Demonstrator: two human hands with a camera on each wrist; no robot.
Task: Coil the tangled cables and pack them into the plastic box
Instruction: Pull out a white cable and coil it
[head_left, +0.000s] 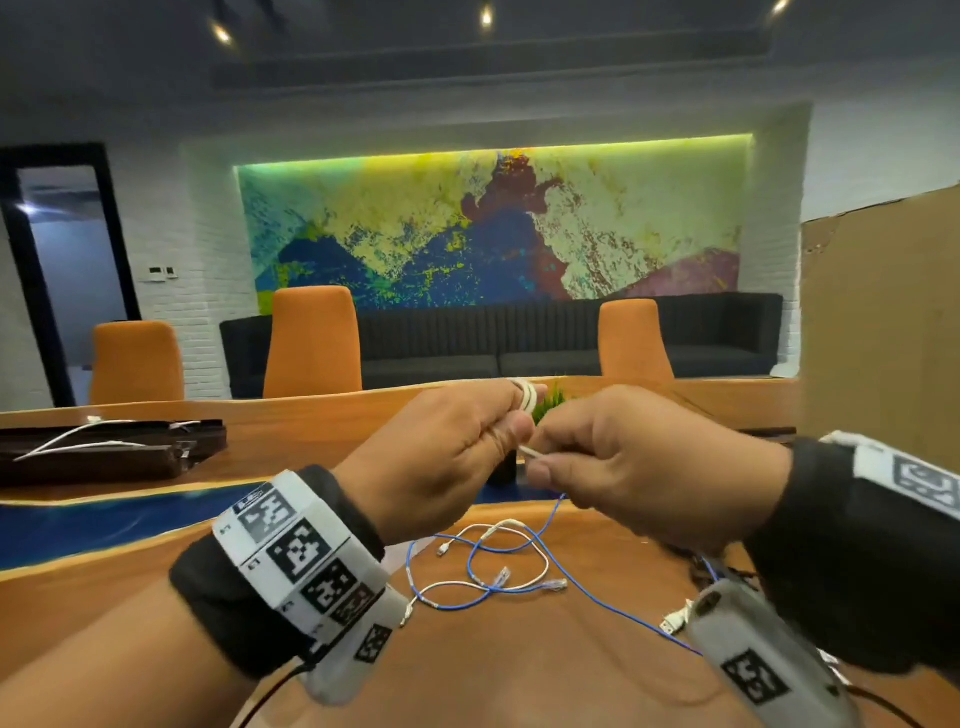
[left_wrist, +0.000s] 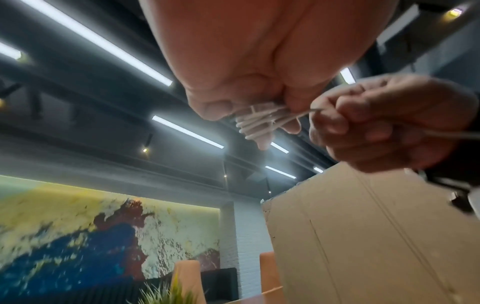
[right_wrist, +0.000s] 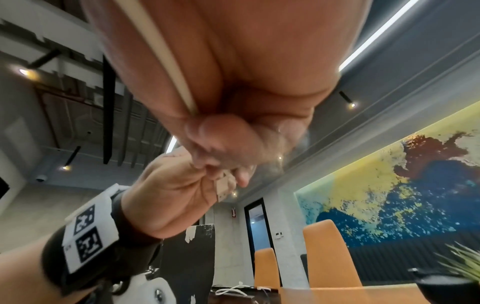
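My left hand (head_left: 511, 421) is raised over the table and grips a small coil of white cable (head_left: 525, 396) wound round its fingers. In the left wrist view the coil (left_wrist: 257, 123) shows as several tight loops. My right hand (head_left: 540, 457) is right beside it and pinches the loose end of the same white cable (head_left: 531, 451) between thumb and forefinger. In the right wrist view the cable (right_wrist: 161, 51) runs along my right palm, and a white plug (right_wrist: 223, 186) sits by the left hand (right_wrist: 176, 195). A tangle of blue and white cables (head_left: 483, 566) lies on the wooden table (head_left: 545, 675) below both hands.
A dark tray (head_left: 104, 452) with white cables (head_left: 88, 434) sits at the far left of the table. A tall cardboard sheet (head_left: 883, 338) stands at the right. A small potted plant (head_left: 553, 402) is behind my hands. Orange chairs (head_left: 311, 343) line the far side.
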